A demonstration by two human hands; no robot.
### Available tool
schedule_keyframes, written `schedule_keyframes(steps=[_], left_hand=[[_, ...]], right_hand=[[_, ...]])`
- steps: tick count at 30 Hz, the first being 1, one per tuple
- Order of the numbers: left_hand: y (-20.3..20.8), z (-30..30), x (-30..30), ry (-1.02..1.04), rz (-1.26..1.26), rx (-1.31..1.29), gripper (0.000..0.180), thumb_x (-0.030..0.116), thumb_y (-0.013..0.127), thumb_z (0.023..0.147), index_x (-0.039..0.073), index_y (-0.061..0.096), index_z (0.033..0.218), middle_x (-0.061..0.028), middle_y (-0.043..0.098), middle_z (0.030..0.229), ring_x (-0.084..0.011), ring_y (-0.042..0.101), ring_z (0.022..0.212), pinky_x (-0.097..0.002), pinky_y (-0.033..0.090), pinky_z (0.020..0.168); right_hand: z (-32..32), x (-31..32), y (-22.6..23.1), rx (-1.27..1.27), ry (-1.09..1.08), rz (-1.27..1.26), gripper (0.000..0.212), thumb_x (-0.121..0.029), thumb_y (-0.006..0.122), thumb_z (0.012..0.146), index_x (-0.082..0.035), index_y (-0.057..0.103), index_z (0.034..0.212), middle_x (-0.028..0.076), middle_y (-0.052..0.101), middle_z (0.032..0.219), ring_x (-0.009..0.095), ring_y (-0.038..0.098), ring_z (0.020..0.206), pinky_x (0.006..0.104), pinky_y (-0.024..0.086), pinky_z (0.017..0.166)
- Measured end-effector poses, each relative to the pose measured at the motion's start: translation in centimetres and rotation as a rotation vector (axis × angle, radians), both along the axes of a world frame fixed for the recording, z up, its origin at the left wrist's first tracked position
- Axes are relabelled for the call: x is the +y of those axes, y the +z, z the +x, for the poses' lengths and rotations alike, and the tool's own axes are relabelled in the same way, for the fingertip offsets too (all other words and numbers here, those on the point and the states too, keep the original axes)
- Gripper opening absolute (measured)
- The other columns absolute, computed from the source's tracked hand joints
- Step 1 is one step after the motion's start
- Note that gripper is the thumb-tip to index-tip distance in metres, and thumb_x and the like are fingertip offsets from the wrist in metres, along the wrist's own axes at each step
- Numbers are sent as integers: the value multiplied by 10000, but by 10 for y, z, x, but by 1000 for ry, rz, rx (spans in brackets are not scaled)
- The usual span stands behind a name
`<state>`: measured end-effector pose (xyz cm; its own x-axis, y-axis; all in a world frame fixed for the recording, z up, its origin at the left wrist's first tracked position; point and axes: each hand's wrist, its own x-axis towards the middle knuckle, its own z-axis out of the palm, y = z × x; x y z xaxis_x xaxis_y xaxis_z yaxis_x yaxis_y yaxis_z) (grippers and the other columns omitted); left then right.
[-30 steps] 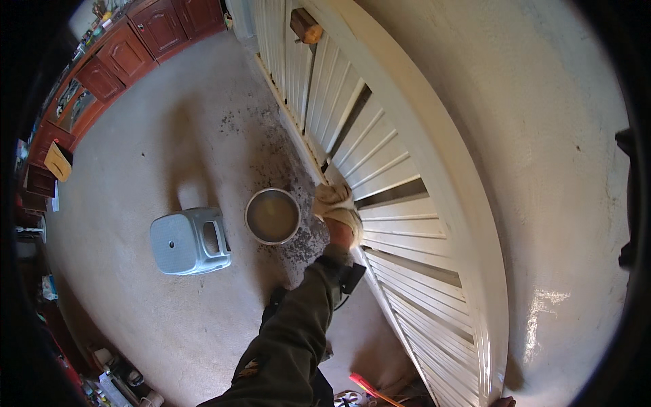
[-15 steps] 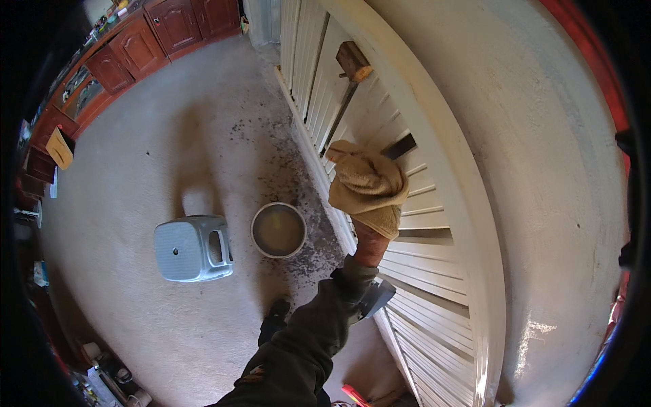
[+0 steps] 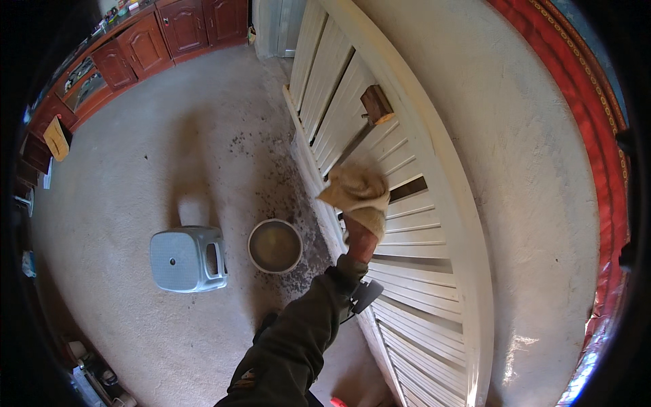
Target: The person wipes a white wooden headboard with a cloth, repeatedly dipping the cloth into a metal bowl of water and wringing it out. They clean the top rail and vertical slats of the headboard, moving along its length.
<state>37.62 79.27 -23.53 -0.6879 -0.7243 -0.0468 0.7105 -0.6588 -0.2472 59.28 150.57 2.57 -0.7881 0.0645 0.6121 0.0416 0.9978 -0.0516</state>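
My left hand is wrapped in a tan cloth (image 3: pixel 359 192), which hides its fingers; the cloth is blurred. Only the bare wrist (image 3: pixel 361 241) shows below it, with a dark sleeve further down. The hand holds the cloth against a cream slatted panel (image 3: pixel 422 230), close to its lower left rail. A small dark device (image 3: pixel 367 296) sits by the wrist. Just beyond the cloth, a dark bar (image 3: pixel 352 146) ends in a brown wooden block (image 3: pixel 377 104) on the panel. My right hand is out of view.
A round metal basin (image 3: pixel 274 246) with cloudy liquid stands on the floor left of the panel. Beside it is a light blue plastic stool (image 3: pixel 188 259). Dark wet spots (image 3: pixel 271 173) mark the concrete. Red-brown cabinets (image 3: pixel 144 46) line the far left; a pale wall (image 3: pixel 536 203) rises at right.
The cloth has moved along the panel toward its lower left rail and nearer the dark bar. The whole view has shifted slightly, with more of the red fabric border at right showing.
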Motion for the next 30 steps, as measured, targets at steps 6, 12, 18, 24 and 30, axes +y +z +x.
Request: schedule_keyframes(steps=[6,12,18,24,30], left_hand=[[21,-27,-41,345,-584,-595,803,234,706,1035,130,218,1664,-122,370,1638,-264,413,1479,-421,390,1258],[-152,-53,-91,29,-78,171,547,407,432,1137,192,365,1636,-59,417,1637,-283,322,1561,-435,363,1256],[-195,9,34,14,85,-257,564,420,447,1130,206,348,1642,-69,392,1654,-282,337,1552,-465,326,1277],[-42,38,96,-27,198,571,583,434,461,1123,219,332,1648,-79,367,1670,-281,352,1542,-495,289,1298],[54,37,106,-134,344,753,649,493,501,1095,250,297,1661,-73,347,1684,-277,357,1540,-544,293,1285]], right_hand=[[1,-2,4,7,4,-3,389,-358,587,1096,-13,722,981,133,665,812,273,587,610,380,481,508],[8,-2,8,6,-6,1,369,-349,601,1090,-18,730,991,133,670,816,276,595,611,379,489,510],[9,-6,7,20,-1,16,350,-340,616,1084,-22,737,1001,134,675,820,280,603,612,379,497,511],[6,-4,3,25,23,42,331,-331,631,1079,-27,744,1011,135,681,824,284,612,614,378,504,512],[6,23,-4,56,130,176,312,-321,646,1073,-32,751,1021,135,686,829,288,620,615,377,512,513]])
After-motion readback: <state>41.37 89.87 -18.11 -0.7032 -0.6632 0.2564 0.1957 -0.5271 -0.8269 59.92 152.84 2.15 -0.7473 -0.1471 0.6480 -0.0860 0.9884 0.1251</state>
